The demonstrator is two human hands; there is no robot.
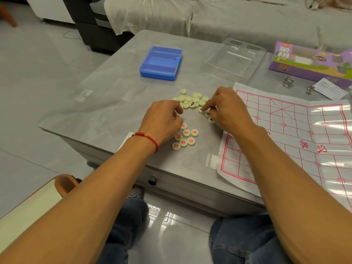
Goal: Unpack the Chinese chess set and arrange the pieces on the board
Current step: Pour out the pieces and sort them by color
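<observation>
- The left hand (163, 119) rested on the desk (106, 103) with its grip curled; whether it held a piece could not be told.
- The right hand (227, 109) pressed its forefinger on a black-lettered piece (201, 109).
- The heap of cream pieces (192, 99) lay between the hands; the red-lettered pieces (185, 138) sat nearer the person.
- The paper board (297, 141) lay to the right, bare of pieces.

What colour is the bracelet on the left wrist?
Red, with a small gold bead; the thin cord bracelet shows in the head view.
</observation>
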